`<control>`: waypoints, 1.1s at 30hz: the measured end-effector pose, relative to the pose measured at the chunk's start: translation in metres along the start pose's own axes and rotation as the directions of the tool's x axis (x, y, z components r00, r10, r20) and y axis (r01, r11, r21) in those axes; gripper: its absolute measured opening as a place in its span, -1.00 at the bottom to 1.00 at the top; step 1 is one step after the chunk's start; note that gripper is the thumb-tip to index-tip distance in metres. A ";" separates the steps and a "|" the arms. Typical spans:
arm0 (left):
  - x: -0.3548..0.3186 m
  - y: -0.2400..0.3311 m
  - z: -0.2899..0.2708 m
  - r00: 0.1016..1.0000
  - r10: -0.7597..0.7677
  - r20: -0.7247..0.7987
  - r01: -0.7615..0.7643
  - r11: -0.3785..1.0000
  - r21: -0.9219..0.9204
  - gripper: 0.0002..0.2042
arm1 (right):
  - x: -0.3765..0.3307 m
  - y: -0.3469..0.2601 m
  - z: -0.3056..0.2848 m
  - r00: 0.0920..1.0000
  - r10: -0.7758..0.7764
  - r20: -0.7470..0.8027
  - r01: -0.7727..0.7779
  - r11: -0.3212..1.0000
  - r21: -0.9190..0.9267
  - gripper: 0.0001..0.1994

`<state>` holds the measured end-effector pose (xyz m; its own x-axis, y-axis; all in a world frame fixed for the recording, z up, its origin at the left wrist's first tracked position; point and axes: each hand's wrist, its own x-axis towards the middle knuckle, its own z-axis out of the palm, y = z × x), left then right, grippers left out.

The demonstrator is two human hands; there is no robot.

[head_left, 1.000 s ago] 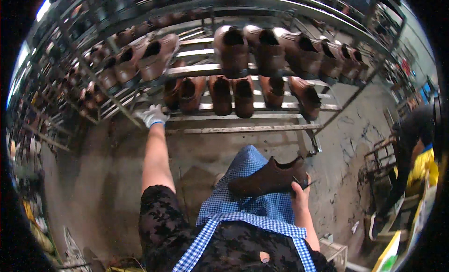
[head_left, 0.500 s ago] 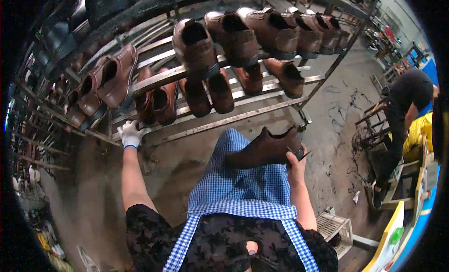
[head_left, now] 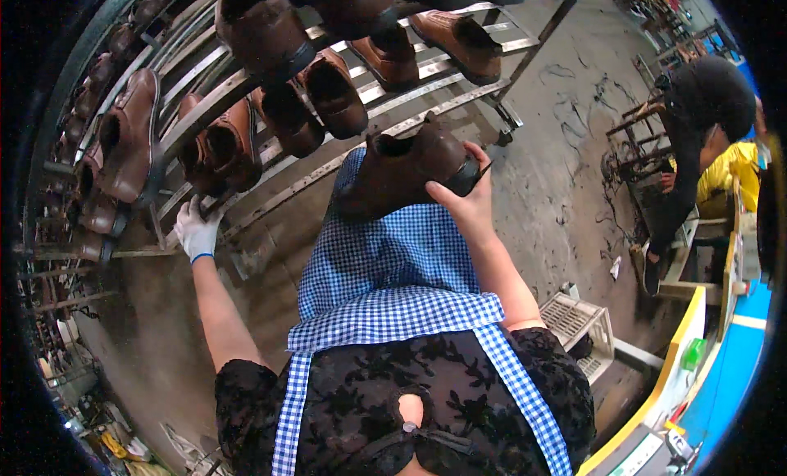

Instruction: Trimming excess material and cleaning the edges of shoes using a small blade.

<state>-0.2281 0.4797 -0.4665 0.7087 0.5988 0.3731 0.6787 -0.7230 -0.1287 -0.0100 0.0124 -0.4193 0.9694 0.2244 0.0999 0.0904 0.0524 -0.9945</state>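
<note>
In my bare right hand (head_left: 467,193) is a dark brown leather shoe (head_left: 402,169), gripped at the heel, with the thumb on the near side and fingers round the back. Its toe points left, over my blue-and-white checked apron (head_left: 385,255). My left hand (head_left: 197,227), in a white glove, reaches to the low left part of a metal shoe rack (head_left: 307,177). Its fingers are bent over the lower rail, partly hidden, just below a pair of brown shoes (head_left: 221,148). More brown shoes (head_left: 332,91) stand along the same tier.
An upper tier holds further brown shoes (head_left: 266,34). A pale plastic crate (head_left: 578,324) stands on the floor at my right. Beyond it a person in dark clothes (head_left: 705,107) bends over near a yellow bag (head_left: 730,169). Black scraps lie on the floor (head_left: 566,173).
The brown shoe in my right hand has come up and left, turning so its heel faces more to the right. The rack sits further up and left in view; my left hand stays at it.
</note>
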 end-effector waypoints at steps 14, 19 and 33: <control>-0.020 0.240 -0.186 0.622 0.770 0.143 0.452 -0.203 -0.869 -0.34 | -0.002 -0.042 0.004 0.806 -0.385 0.450 0.516 0.829 -0.214 -0.08; -0.020 0.269 -0.193 0.573 0.715 0.400 0.717 -0.201 -0.668 -0.65 | 0.007 -0.061 -0.003 0.743 -0.357 0.567 0.513 0.847 -0.139 -0.11; -0.046 0.297 -0.202 0.874 0.472 -0.116 -0.217 0.164 -0.962 -0.81 | 0.010 -0.092 -0.018 0.478 -0.519 0.709 0.865 0.138 -0.482 -0.75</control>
<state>-0.0978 0.1677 -0.3360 0.9173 0.1420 0.3721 -0.2277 -0.5796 0.7825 -0.0047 -0.0081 -0.3277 0.2541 0.7699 0.5854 0.9613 -0.2676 -0.0652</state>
